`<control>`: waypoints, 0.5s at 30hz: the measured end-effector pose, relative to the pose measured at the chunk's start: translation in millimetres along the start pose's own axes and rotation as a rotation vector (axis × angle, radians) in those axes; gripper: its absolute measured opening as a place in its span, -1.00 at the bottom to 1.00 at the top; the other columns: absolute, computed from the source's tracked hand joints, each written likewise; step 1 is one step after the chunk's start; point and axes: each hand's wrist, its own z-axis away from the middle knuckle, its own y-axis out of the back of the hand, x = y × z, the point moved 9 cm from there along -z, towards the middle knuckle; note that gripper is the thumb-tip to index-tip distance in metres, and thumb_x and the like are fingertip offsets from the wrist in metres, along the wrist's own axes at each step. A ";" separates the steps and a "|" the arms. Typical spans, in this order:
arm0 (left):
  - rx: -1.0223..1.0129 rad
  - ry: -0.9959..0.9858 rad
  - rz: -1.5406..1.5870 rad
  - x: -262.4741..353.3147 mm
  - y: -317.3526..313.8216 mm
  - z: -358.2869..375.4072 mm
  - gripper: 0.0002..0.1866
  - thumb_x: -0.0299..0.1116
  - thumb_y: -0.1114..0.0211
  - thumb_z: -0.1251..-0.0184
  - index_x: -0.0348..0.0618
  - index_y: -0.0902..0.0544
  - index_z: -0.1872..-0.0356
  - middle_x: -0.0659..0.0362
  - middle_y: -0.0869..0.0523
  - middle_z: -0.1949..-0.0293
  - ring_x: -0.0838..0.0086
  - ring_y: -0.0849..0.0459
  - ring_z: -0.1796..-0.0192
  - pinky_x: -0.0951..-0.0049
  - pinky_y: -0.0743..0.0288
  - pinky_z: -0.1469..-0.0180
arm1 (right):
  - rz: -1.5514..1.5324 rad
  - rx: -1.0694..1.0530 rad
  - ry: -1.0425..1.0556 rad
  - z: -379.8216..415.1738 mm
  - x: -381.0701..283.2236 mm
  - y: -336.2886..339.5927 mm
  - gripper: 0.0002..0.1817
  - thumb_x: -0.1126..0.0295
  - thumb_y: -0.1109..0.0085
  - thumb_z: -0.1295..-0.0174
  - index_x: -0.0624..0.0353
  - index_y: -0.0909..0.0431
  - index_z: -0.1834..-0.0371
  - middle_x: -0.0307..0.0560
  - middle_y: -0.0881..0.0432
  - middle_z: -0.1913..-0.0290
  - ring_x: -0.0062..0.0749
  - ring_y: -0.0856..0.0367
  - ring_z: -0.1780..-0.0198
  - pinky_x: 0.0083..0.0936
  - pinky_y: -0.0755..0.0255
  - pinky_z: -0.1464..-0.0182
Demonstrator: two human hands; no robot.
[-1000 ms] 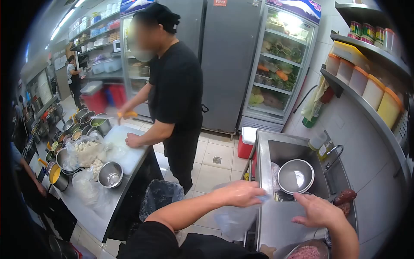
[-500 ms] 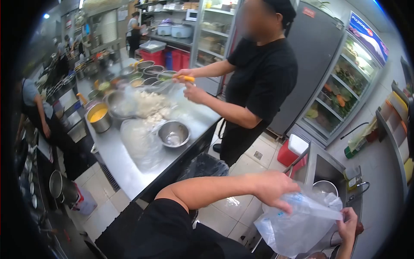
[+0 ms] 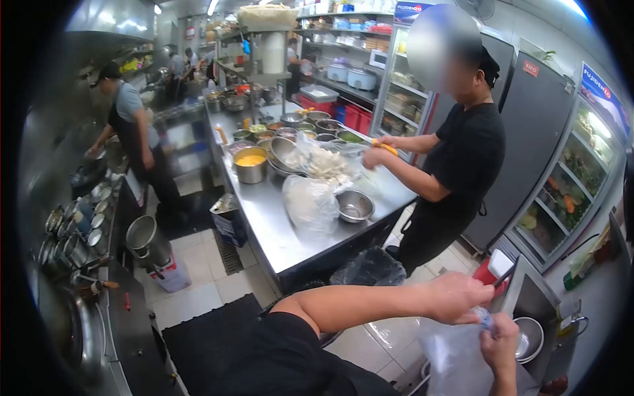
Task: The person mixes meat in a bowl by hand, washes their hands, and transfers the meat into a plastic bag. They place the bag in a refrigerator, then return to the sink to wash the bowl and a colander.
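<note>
A translucent plastic bag [image 3: 452, 353] with blue print hangs low at the right, gathered at its top between my two hands. My left hand [image 3: 461, 298] reaches across from the left, its fingers closed on the gathered top of the bag. Just below it, my right hand [image 3: 500, 340] is wrapped round the same bunched plastic. The bag's lower part is blurred, and what it holds, if anything, cannot be made out. Beside my right hand, a metal bowl [image 3: 528, 338] sits in the steel sink [image 3: 533, 290].
A steel table [image 3: 310, 245] carries a filled plastic bag [image 3: 310, 203], a metal bowl [image 3: 355, 206], a pot of yellow liquid [image 3: 251, 166] and several containers. A co-worker [image 3: 470, 152] there holds a yellow-handled knife [image 3: 385, 146]. A black-lined bin [image 3: 368, 267] stands below. Another person [image 3: 135, 132] works left.
My hands have come together and bunched the bag's top, which was spread between them. The view has swung left and up, showing more of the kitchen.
</note>
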 end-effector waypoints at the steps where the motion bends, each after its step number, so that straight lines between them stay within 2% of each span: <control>1: -0.140 0.061 -0.031 -0.7 -4.7 9.7 -0.62 -0.18 -0.41 -0.09 -0.19 -0.51 0.19 0.01 -0.62 0.31 0.00 -0.64 0.24 0.10 -0.51 0.21 | 0.022 0.103 -0.013 7.5 -0.1 12.4 -0.79 0.59 -0.14 0.23 0.20 -0.51 0.42 0.02 -0.45 0.43 0.06 -0.45 0.32 -0.15 -0.30 0.21; 3: -0.424 0.184 -0.063 0.9 -22.6 35.9 -0.54 -0.11 -0.45 -0.04 -0.21 -0.54 0.17 -0.01 -0.65 0.30 -0.03 -0.65 0.22 0.08 -0.51 0.17 | 0.005 0.163 0.004 22.3 4.4 23.3 -0.80 0.58 -0.14 0.22 0.18 -0.53 0.43 0.01 -0.48 0.40 0.03 -0.45 0.30 -0.19 -0.30 0.18; 4: -0.497 0.283 -0.044 -1.1 -33.8 46.9 -0.48 -0.05 -0.48 0.01 -0.24 -0.57 0.16 -0.04 -0.68 0.28 -0.02 -0.64 0.16 0.08 -0.50 0.11 | 0.055 0.156 0.011 27.0 -7.8 26.5 -0.78 0.58 -0.13 0.23 0.17 -0.55 0.41 -0.01 -0.49 0.40 0.02 -0.46 0.28 -0.19 -0.32 0.19; 7: -0.505 0.276 0.080 2.0 -41.3 59.2 -0.54 -0.07 -0.44 -0.05 -0.25 -0.59 0.21 -0.08 -0.68 0.25 -0.01 -0.63 0.12 0.12 -0.49 0.10 | 0.035 0.167 0.036 38.3 -21.6 23.7 -0.80 0.62 -0.09 0.22 0.28 -0.57 0.44 0.06 -0.48 0.37 0.00 -0.50 0.26 -0.29 -0.38 0.20; 8: -0.474 0.319 0.169 3.7 -32.0 61.9 -0.59 -0.09 -0.39 -0.09 -0.27 -0.59 0.26 -0.05 -0.66 0.30 0.07 -0.64 0.16 0.21 -0.49 0.13 | -0.002 0.175 0.025 41.9 -21.3 29.3 -0.79 0.60 -0.13 0.21 0.27 -0.57 0.40 0.05 -0.50 0.31 -0.01 -0.51 0.21 -0.29 -0.39 0.14; 11: -0.285 0.244 0.418 12.7 -2.5 62.1 -0.60 -0.09 -0.37 -0.12 -0.29 -0.57 0.32 0.01 -0.61 0.38 0.21 -0.64 0.20 0.29 -0.48 0.16 | -0.131 0.247 0.001 46.1 -3.3 46.4 -0.74 0.56 -0.19 0.16 0.28 -0.58 0.30 0.06 -0.54 0.14 -0.04 -0.54 0.07 -0.31 -0.41 -0.03; 12: -0.200 0.212 0.386 11.3 6.1 62.7 -0.63 -0.15 -0.35 -0.18 -0.30 -0.53 0.26 0.08 -0.56 0.43 0.30 -0.63 0.27 0.34 -0.47 0.22 | -0.183 0.294 -0.013 52.3 15.5 50.6 -0.74 0.56 -0.18 0.14 0.30 -0.57 0.29 0.08 -0.54 0.07 -0.05 -0.55 0.03 -0.31 -0.40 -0.09; 13: -0.123 0.274 0.613 6.7 8.8 65.0 -0.64 -0.18 -0.35 -0.20 -0.30 -0.52 0.23 0.08 -0.56 0.42 0.30 -0.63 0.29 0.34 -0.48 0.23 | -0.238 0.338 -0.028 59.0 35.9 54.2 -0.75 0.56 -0.17 0.13 0.32 -0.56 0.29 0.10 -0.54 0.01 -0.06 -0.55 -0.01 -0.31 -0.39 -0.14; 14: -0.041 0.339 0.839 0.5 10.3 68.8 -0.65 -0.21 -0.34 -0.22 -0.30 -0.50 0.20 0.09 -0.56 0.41 0.30 -0.63 0.31 0.35 -0.48 0.24 | -0.176 0.348 -0.071 60.3 45.1 57.2 -0.72 0.53 -0.15 0.08 0.37 -0.57 0.24 0.11 -0.47 -0.20 -0.13 -0.46 -0.17 -0.33 -0.31 -0.25; 15: 0.044 0.409 1.066 -7.9 12.7 73.7 -0.66 -0.24 -0.33 -0.24 -0.30 -0.49 0.17 0.10 -0.56 0.41 0.30 -0.63 0.32 0.35 -0.48 0.26 | -0.179 0.400 0.003 60.2 44.1 57.3 -0.69 0.51 -0.17 0.09 0.37 -0.56 0.21 0.17 -0.45 -0.22 -0.09 -0.44 -0.21 -0.30 -0.29 -0.29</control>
